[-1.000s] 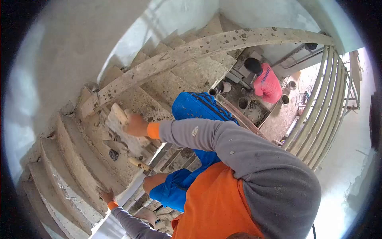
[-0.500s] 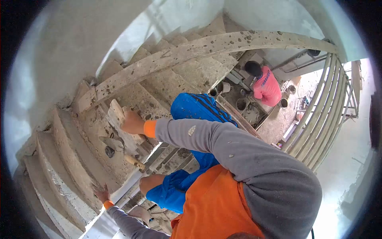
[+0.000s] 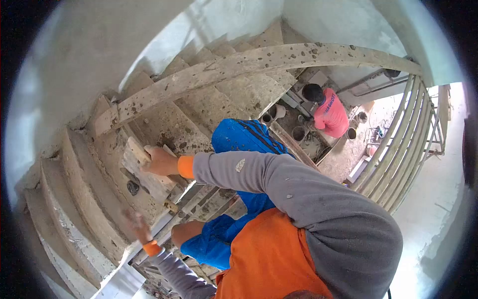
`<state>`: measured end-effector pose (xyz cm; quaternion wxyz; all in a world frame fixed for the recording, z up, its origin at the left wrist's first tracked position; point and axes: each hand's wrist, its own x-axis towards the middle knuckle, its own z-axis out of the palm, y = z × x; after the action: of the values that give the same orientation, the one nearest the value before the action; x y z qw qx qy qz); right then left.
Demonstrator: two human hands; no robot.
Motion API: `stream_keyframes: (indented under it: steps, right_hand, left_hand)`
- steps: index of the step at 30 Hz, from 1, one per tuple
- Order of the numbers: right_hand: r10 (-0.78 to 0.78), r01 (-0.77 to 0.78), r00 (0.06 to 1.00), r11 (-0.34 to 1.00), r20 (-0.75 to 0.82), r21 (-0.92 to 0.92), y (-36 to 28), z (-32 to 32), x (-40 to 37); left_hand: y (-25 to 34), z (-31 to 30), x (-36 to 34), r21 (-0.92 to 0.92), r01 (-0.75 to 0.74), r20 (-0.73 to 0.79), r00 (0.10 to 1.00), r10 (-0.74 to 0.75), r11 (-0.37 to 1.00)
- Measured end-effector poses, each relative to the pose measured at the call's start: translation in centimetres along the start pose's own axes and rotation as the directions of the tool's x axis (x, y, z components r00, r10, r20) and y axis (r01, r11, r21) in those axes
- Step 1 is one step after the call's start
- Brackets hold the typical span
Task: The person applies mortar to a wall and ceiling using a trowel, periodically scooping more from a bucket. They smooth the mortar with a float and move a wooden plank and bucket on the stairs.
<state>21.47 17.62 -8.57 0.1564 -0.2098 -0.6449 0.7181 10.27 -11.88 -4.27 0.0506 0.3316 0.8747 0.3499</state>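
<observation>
My right hand (image 3: 162, 161) is closed around the handle of a wooden float (image 3: 137, 150), a flat, mortar-stained board held above the stair tread. Beneath it lies a trowel, mostly hidden; the end of its wooden handle (image 3: 172, 206) shows at the board's lower edge. A small dark crumpled lump (image 3: 132, 187) rests on the tread just left of the board. My left hand (image 3: 138, 224) is empty, blurred by motion, its fingers stretched out over the tread near the step's outer edge.
Curved concrete steps (image 3: 82, 174) climb at the left. A mortar-spattered curved stringer (image 3: 219, 72) crosses above. Below, a person in a pink shirt (image 3: 331, 114) crouches among buckets (image 3: 299, 133). Curved railing bars (image 3: 398, 144) stand at the right. My knees in blue shorts (image 3: 249, 137) are close by.
My right hand has moved the float slightly left and down, so it now covers most of the trowel. My left hand has lifted off the step and moved up toward the float.
</observation>
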Motion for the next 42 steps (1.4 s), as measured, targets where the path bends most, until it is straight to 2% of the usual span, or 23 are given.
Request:
stream_keyframes:
  steps: [1, 4, 7, 9, 12, 13, 14, 16, 18, 20, 21, 23, 25, 27, 28, 31, 32, 35, 36, 37, 39, 41, 42]
  right_hand:
    - [-0.014, 0.014, 1.000, 1.000, -0.001, -0.017, -0.2, 0.1, -0.2]
    - [-0.032, 0.032, 0.999, 0.999, -0.032, -0.006, -1.1, -0.4, -0.9]
    - [-0.005, 0.012, 0.998, 0.995, -0.062, 0.100, -2.2, -1.4, -1.6]
    - [0.002, 0.003, 0.999, 0.989, -0.034, 0.145, -2.6, -2.0, -1.6]
    - [-0.067, 0.089, 0.990, 0.980, -0.127, 0.180, 0.7, -0.2, 0.2]
    - [-0.054, 0.074, 0.994, 0.970, -0.093, 0.231, -1.1, -1.0, -0.5]
    - [-0.042, 0.052, 0.998, 0.958, -0.040, 0.283, -3.0, -2.4, -1.6]
    - [-0.168, 0.188, 0.980, 0.958, -0.107, 0.218, -1.8, -2.2, -0.7]
    - [-0.018, 0.030, 0.998, 0.977, -0.059, 0.210, -2.0, -2.8, -0.9]
    - [-0.085, 0.089, 0.996, 0.961, -0.025, 0.261, -3.3, -3.5, -1.7]
    - [-0.044, 0.035, 0.999, 0.959, 0.025, 0.282, -3.5, -3.7, -1.8]
    - [-0.004, -0.017, 0.998, 0.940, 0.062, 0.342, -3.0, -3.9, -1.3]
    - [0.014, -0.047, 0.997, 0.899, 0.080, 0.435, -3.0, -4.0, -1.1]
    - [0.060, -0.126, 0.988, 0.845, 0.140, 0.520, -3.6, -4.2, -1.5]
    - [0.073, -0.141, 0.986, 0.852, 0.151, 0.505, -3.3, -4.2, -1.3]
    - [0.093, -0.140, 0.987, 0.901, 0.132, 0.412, -3.1, -4.7, -1.6]
    - [0.081, -0.113, 0.991, 0.931, 0.105, 0.347, -3.5, -4.8, -1.7]
    - [0.016, -0.022, 0.999, 0.979, 0.031, 0.203, -3.2, -5.3, -1.9]
    - [-0.017, 0.013, 1.000, 0.985, 0.021, 0.173, -2.5, -5.5, -1.7]
    - [-0.127, 0.129, 0.990, 0.991, 0.061, -0.044, -0.3, -6.7, -0.8]
    - [-0.280, 0.343, 0.934, 0.878, 0.222, -0.335, 0.3, -7.8, -0.2]
    - [-0.329, 0.468, 0.882, 0.703, 0.338, -0.536, -1.5, -7.9, -0.7]
    - [-0.364, 0.484, 0.868, 0.772, 0.338, -0.412, -0.5, -8.3, -0.5]
  left_hand:
    - [2.6, 2.4, 0.0, -0.001, -0.007, 0.122, 0.993, 0.007, 1.000]
    - [5.3, 5.6, 0.8, -0.322, 0.125, 0.323, 0.946, -0.016, 0.939]
    - [8.3, 6.8, 1.7, -0.421, 0.173, 0.323, 0.946, -0.031, 0.890]
    - [8.8, 7.1, 2.7, -0.396, 0.101, 0.328, 0.944, 0.038, 0.913]
    - [8.2, 7.8, 4.9, -0.422, 0.003, 0.319, 0.937, 0.145, 0.906]
    - [7.8, 7.6, 5.5, -0.434, -0.026, 0.296, 0.940, 0.170, 0.900]
    - [8.2, 7.3, 5.9, -0.353, -0.064, 0.294, 0.940, 0.175, 0.934]
    - [8.3, 7.4, 6.8, -0.215, -0.099, 0.283, 0.946, 0.159, 0.972]
    - [7.0, 8.1, 7.8, -0.174, -0.114, 0.236, 0.960, 0.153, 0.978]
    - [7.7, 8.4, 8.9, -0.165, -0.098, 0.227, 0.965, 0.134, 0.981]
    - [8.2, 8.2, 9.2, -0.157, -0.068, 0.258, 0.960, 0.107, 0.985]
    - [7.4, 9.0, 10.0, -0.179, -0.120, 0.174, 0.973, 0.151, 0.977]
    - [6.3, 9.5, 11.2, 0.096, -0.102, 0.159, 0.984, 0.086, 0.990]
    - [7.5, 9.3, 11.7, 0.101, -0.127, 0.054, 0.991, 0.122, 0.987]
    - [7.5, 9.4, 12.1, 0.100, -0.142, 0.008, 0.990, 0.142, 0.985]
    - [4.8, 9.7, 13.9, 0.260, -0.014, -0.142, 0.988, 0.053, 0.965]
    - [3.4, 9.7, 14.1, 0.324, -0.122, -0.209, 0.958, 0.197, 0.938]
    - [2.7, 8.4, 13.1, 0.505, -0.031, -0.061, 0.996, 0.072, 0.862]
    - [2.9, 8.1, 12.1, 0.558, -0.032, -0.085, 0.992, 0.096, 0.829]
    - [3.1, 7.6, 11.0, 0.617, -0.011, -0.118, 0.987, 0.107, 0.787]
    - [2.7, 4.6, 10.1, 0.432, 0.065, -0.206, 0.978, 0.029, 0.900]
    - [4.0, 0.4, 7.9, 0.581, 0.186, -0.452, 0.883, 0.124, 0.793]
    - [3.7, -1.9, 6.9, 0.570, 0.313, -0.510, 0.860, 0.028, 0.760]
